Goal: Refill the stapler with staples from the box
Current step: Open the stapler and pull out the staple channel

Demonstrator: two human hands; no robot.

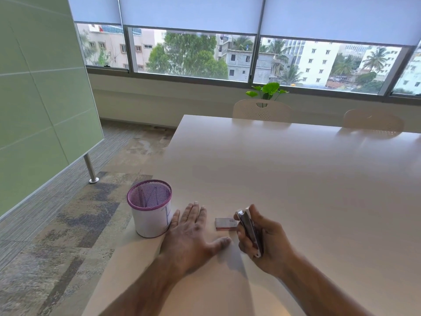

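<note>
My right hand (262,238) grips a small metal stapler (249,231), held up a little above the white table (296,179) with its nose pointing away from me. A small flat staple box (225,223) lies on the table just left of the stapler. My left hand (193,233) lies flat on the table with fingers straight and thumb spread toward the box, a short gap left of it. Whether the stapler is opened I cannot tell.
A purple mesh pen cup (150,208) with a white paper wrap stands at the table's left edge, touching my left hand's little-finger side. Two pale chairs (262,110) stand at the far side. A green glass board (41,99) stands on the left over carpet.
</note>
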